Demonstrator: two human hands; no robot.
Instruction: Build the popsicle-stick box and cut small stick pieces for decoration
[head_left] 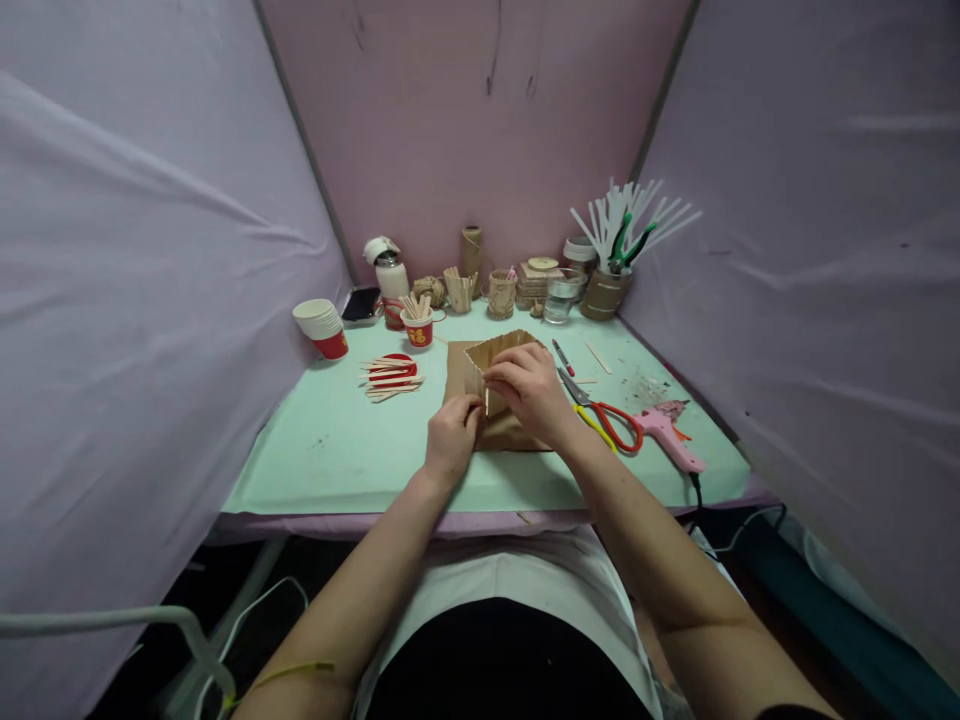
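Observation:
A tan open-topped box of craft sticks [501, 346] with a jagged rim stands on a brown board [459, 370]. My left hand [452, 432] is closed at the box's lower near corner, thumb and fingers pinching there. Above it, my right hand [531, 385] reaches over the box with thumb and fingertips pinched on the near wall's upper part. A narrow pale strip shows between my two hands. My right hand hides much of the box's near and right sides.
At right lie red-handled scissors [616, 424], a pink glue gun [671, 440] and a marker [562, 357]. Loose craft sticks [391, 378] rest on a red disc at left. Behind stand paper cups [322, 328], a glass of water [561, 297] and a pot of white glue sticks [606, 292].

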